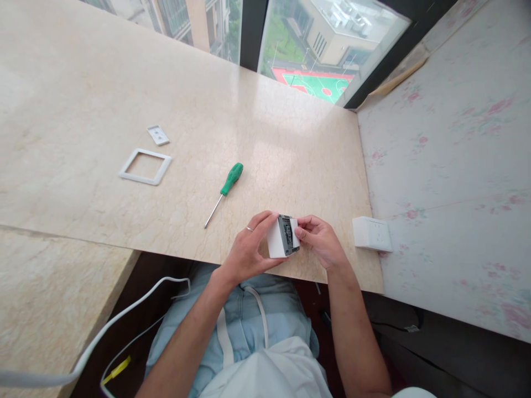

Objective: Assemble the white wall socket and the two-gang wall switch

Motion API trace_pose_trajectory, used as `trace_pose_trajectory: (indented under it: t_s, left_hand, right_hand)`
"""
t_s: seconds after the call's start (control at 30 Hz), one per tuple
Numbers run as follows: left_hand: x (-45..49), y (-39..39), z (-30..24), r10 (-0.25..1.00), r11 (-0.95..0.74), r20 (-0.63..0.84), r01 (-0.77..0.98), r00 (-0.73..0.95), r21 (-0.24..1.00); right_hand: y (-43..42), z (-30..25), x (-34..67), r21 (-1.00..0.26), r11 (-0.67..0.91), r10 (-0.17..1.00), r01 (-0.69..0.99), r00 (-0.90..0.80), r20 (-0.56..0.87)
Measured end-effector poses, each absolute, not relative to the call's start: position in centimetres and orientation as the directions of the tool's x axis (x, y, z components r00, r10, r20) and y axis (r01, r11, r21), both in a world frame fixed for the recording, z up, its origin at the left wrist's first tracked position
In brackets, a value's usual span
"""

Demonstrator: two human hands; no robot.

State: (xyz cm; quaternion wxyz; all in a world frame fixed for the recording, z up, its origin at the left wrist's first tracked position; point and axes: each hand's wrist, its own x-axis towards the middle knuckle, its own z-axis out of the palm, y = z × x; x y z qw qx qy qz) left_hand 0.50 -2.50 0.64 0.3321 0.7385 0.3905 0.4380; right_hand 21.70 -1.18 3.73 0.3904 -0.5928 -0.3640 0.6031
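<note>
My left hand (249, 246), a ring on one finger, grips a white wall switch box (274, 242) over the counter's front edge. The box is tilted, and a dark grey switch frame (286, 237) with its inner parts exposed covers its front. With thumb and fingers, my right hand (322, 240) pinches a small white cover panel (295, 233) against that grey front. Whether the panel is fixed to the frame or only touching it, I cannot tell. Farther left on the counter lies a screwdriver (233, 178) with a green handle, its tip pointing toward me.
A white rectangular faceplate frame (143, 179) and a small white socket panel (158, 135) lie on the marble counter (199, 127). At right, a white socket box (371, 233) sits against the flowered wall (448, 166). A white cable (120, 316) hangs at lower left.
</note>
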Motion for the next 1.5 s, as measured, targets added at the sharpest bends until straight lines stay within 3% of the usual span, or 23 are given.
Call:
trace_pose_trajectory:
  t_s: [0.27, 0.6, 0.9, 1.17, 1.4, 1.5]
  left_hand:
    - [-0.5, -2.8, 0.7, 0.892, -0.415, 0.325, 0.29, 0.313, 0.862]
    - [-0.9, -3.3, 0.5, 0.913, -0.39, 0.316, 0.329, 0.257, 0.86]
    - [-1.0, -3.4, 0.5, 0.934, -0.339, 0.27, 0.344, 0.232, 0.876]
    - [-1.4, -3.7, 0.0, 0.945, -0.308, 0.231, 0.386, 0.232, 0.87]
    - [-0.5, -3.3, -0.1, 0.942, -0.331, 0.243, 0.519, 0.231, 0.788]
    - [0.3, -3.0, 0.3, 0.953, -0.301, 0.213, 0.576, 0.218, 0.76]
  right_hand:
    - [1.2, 5.1, 22.4, -0.885, -0.432, 0.864, 0.171, -0.202, -0.461]
    - [2.5, 6.0, 21.2, -0.859, -0.387, 0.818, 0.334, -0.307, -0.487]
    - [1.7, 5.6, 20.8, -0.854, -0.27, 0.876, 0.444, -0.254, -0.409]
    - [1.8, 5.1, 20.9, -0.889, -0.283, 0.875, 0.361, -0.282, -0.393]
    - [-0.6, 2.6, 20.9, -0.923, -0.265, 0.956, 0.279, -0.053, -0.29]
    - [-1.7, 1.7, 21.4, -0.934, -0.198, 0.975, 0.297, -0.036, -0.219]
